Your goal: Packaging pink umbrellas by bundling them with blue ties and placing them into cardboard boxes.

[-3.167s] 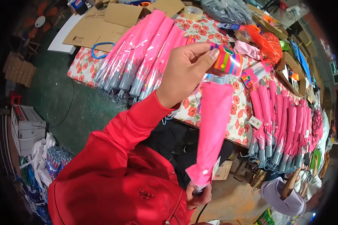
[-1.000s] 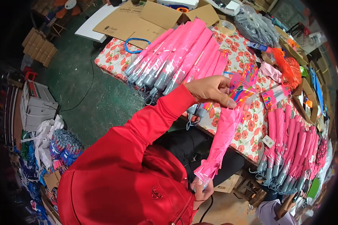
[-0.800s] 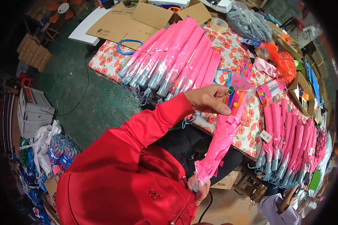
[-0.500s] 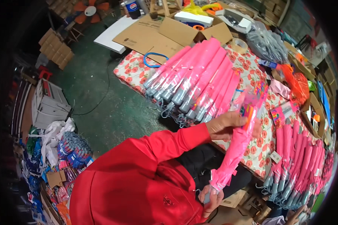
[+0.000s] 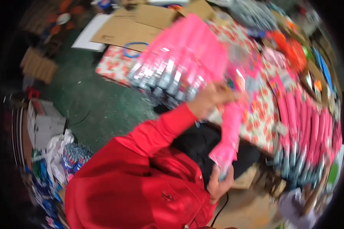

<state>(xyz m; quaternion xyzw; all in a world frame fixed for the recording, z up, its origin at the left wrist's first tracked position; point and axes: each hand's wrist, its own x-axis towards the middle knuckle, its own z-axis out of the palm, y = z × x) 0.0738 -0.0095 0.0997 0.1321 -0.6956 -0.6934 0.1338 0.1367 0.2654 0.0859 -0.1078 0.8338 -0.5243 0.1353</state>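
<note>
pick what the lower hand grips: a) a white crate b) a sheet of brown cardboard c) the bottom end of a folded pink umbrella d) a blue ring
c: the right hand closes around the bottom end of the folded pink umbrella, while the left hand holds its top over the floral-cloth table.

We identify a packing workshop or storeroom: rows of identical pink folded umbrellas (image 5: 187, 57) on a floral-covered table (image 5: 114, 65), flattened cardboard boxes (image 5: 141, 26), a green concrete floor (image 5: 91, 103), and bagged stock (image 5: 72, 156) alongside.
</note>
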